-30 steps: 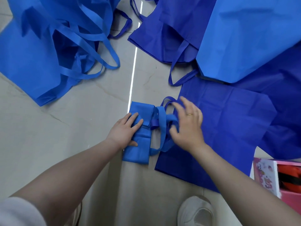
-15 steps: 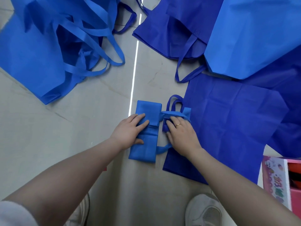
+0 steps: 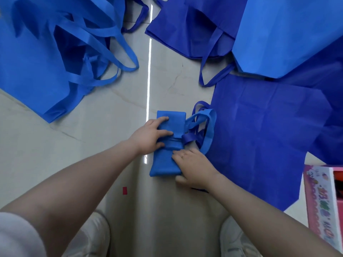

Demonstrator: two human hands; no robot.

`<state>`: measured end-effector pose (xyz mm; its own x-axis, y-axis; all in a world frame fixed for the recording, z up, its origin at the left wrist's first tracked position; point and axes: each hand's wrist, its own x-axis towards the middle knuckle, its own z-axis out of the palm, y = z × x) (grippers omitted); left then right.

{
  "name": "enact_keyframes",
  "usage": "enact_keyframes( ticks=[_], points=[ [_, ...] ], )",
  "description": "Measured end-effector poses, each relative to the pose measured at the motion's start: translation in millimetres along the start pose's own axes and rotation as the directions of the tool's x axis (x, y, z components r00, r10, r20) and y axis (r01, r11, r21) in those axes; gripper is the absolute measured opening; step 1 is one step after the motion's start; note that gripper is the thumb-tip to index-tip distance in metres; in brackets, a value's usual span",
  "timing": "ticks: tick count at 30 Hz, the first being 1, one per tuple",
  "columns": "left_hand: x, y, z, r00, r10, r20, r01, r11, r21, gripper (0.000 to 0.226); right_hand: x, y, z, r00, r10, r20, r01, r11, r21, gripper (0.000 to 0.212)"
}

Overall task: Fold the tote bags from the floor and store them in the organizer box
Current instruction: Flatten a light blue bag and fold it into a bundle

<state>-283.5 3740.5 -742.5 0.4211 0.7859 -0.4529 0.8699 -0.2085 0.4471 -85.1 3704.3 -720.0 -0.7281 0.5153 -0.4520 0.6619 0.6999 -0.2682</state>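
Note:
A light blue tote bag (image 3: 169,164), folded into a narrow strip, lies on the pale floor in front of me. Its handle loops (image 3: 210,127) stick out to the right, onto a flat dark blue bag (image 3: 259,138). My left hand (image 3: 151,135) presses the strip's upper half with spread, straight fingers. My right hand (image 3: 194,168) holds the strip's lower right end, fingers on top and thumb at the bottom edge. The pink organizer box (image 3: 319,203) shows at the right edge, and its inside is mostly out of view.
A heap of light blue bags (image 3: 37,71) with tangled handles lies at the far left. More dark blue bags (image 3: 185,25) and a light blue one (image 3: 287,34) cover the far right. My white shoes (image 3: 233,238) are below, with a small red scrap (image 3: 125,190) beside them.
My right hand has left the handle loops and moved down to the strip's lower right end. The left hand stays pressing the upper half.

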Motion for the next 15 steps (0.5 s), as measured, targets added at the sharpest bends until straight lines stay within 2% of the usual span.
enact_keyframes(
  ticks=[1, 2, 3, 4, 5, 7, 8, 10, 12, 15],
  points=[
    [3.3, -1.2, -3.8, 1.000, -0.015, 0.006, 0.016, 0.997, -0.077, 0.039, 2.1, 3.7, -8.1, 1.000, -0.014, -0.020, 0.014, 1.000, -0.001, 0.045],
    [4.9, -2.3, -7.3, 0.998, -0.057, 0.023, 0.060, 0.973, -0.224, 0.035, 3.8, 7.3, -17.0, 0.999, 0.003, -0.047, -0.002, 1.000, 0.014, 0.041],
    [5.4, -1.8, -12.5, 0.991, -0.116, 0.070, 0.135, 0.896, -0.422, 0.035, 5.8, 12.0, -23.8, 0.998, 0.025, -0.058, -0.023, 0.999, 0.028, 0.041],
    [4.6, -0.7, -17.7, 0.980, -0.156, 0.127, 0.201, 0.770, -0.605, 0.037, 9.3, 16.7, -28.7, 0.994, 0.056, -0.093, -0.053, 0.998, 0.035, 0.043],
    [3.7, -0.9, -22.1, 0.969, -0.183, 0.168, 0.248, 0.650, -0.719, 0.038, 13.6, 21.0, -31.9, 0.989, 0.102, -0.111, -0.094, 0.993, 0.072, 0.042],
    [1.0, -1.1, -30.6, 0.960, -0.206, 0.192, 0.276, 0.554, -0.786, 0.037, 24.4, 27.2, -40.3, 0.948, 0.280, -0.153, -0.253, 0.952, 0.172, 0.040],
    [0.2, -0.8, -32.4, 0.959, -0.203, 0.195, 0.277, 0.554, -0.785, 0.038, 30.5, 31.6, -43.0, 0.906, 0.398, -0.145, -0.362, 0.905, 0.225, 0.042],
    [2.2, -1.9, -32.5, 0.963, -0.224, 0.149, 0.263, 0.672, -0.693, 0.040, 42.6, 41.3, -47.4, 0.843, 0.533, -0.075, -0.504, 0.831, 0.236, 0.048],
    [7.8, -4.8, -25.8, 0.961, -0.273, 0.042, 0.244, 0.768, -0.593, 0.055, 53.3, 45.9, -49.1, 0.830, 0.558, -0.006, -0.545, 0.812, 0.207, 0.051],
    [20.1, -3.9, -22.8, 0.940, -0.340, -0.032, 0.268, 0.795, -0.544, 0.082, 65.8, 48.7, -50.9, 0.804, 0.595, -0.008, -0.590, 0.799, 0.118, 0.050]
  ],
)
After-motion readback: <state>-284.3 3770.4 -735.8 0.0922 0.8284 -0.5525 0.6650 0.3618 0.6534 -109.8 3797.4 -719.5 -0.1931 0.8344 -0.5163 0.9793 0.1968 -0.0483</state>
